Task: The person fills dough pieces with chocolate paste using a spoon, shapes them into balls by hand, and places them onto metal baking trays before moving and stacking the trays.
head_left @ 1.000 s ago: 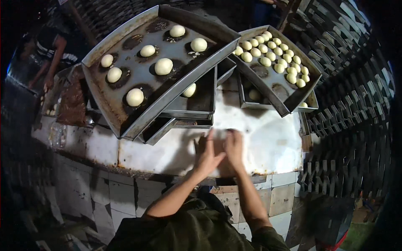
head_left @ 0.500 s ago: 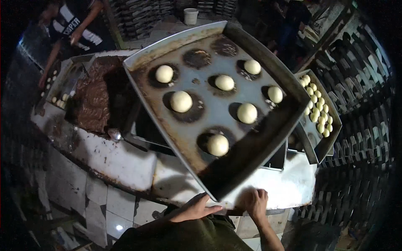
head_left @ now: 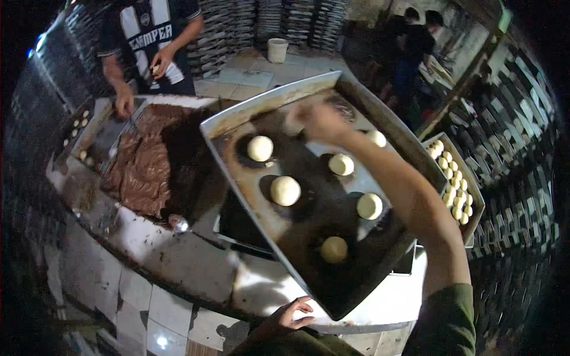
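Observation:
A large metal baking tray sits turned cornerwise in front of me, its base marked with dark round stains. Several pale dough balls are spaced out on it. My right arm crosses the tray from the right, and my right hand is over its far end. Motion smears those fingers; a pale patch shows beside them, and I cannot make out whether it is a dough ball. By the tray's nearest corner, my left hand rests at the table edge with fingers apart, holding nothing visible.
Brown, paste-like filling is heaped left of the tray, with a shiny spoon-like piece near it. A second tray of dough balls stands right. Across the table, a co-worker handles something small. A white bucket stands behind.
My right hand has swung from the near table edge up over the far part of the tray. My left hand stays by the near corner. The whole view has shifted, showing more of the co-worker.

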Available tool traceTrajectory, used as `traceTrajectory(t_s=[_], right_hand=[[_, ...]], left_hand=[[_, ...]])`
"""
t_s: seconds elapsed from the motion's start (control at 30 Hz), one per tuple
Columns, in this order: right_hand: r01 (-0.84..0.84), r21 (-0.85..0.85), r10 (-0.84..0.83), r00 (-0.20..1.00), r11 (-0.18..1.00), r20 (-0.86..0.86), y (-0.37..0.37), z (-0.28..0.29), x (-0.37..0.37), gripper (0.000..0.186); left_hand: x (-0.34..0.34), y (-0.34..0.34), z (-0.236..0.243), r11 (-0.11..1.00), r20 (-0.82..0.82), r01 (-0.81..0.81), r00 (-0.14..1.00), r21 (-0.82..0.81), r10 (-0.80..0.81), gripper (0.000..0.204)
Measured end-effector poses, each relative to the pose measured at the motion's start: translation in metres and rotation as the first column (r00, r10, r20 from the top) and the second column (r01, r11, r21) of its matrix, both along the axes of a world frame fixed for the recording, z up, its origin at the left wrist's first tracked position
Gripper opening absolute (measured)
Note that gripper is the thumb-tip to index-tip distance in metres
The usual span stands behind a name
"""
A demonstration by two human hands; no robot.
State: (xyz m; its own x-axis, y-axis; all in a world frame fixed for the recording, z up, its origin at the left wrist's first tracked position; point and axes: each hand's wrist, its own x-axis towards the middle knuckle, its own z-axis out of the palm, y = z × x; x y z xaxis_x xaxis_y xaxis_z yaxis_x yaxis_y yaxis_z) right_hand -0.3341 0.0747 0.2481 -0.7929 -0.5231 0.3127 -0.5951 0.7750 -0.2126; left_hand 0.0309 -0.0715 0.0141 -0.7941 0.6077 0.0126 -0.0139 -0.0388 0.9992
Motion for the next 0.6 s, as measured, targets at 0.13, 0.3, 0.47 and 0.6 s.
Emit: traceTrajectory(t_s=[0.13, 0.3, 0.47, 0.6], right_hand=[[0.096, -0.226, -0.091, 0.995, 0.969, 0.031, -0.01, 0.041, 0.058, 0.03], [0.439, -0.48, -0.527, 0.848, 0.759, -0.058, 0.257, 0.021, 0.15, 0.015], [0.719, -0.244, -0.739, 0.674, 0.651, 0.013, 0.52, -0.165, 0.14, 0.031], [0.902, -0.299, -0.948, 0.315, 0.312, -0.04, 0.591, -0.176, 0.107, 0.03]], left_hand=[[0.032, -0.012, -0.078, 0.986, 0.306, -0.154, 0.937, -0.061, 0.166, 0.044], [0.051, 0.042, 0.018, 0.959, 0.383, -0.03, 0.913, -0.281, 0.141, 0.054], [0.078, 0.113, 0.053, 0.883, 0.237, 0.033, 0.967, -0.469, 0.09, 0.041], [0.103, 0.133, 0.051, 0.944, 0.185, -0.039, 0.977, -0.327, 0.104, 0.039]])
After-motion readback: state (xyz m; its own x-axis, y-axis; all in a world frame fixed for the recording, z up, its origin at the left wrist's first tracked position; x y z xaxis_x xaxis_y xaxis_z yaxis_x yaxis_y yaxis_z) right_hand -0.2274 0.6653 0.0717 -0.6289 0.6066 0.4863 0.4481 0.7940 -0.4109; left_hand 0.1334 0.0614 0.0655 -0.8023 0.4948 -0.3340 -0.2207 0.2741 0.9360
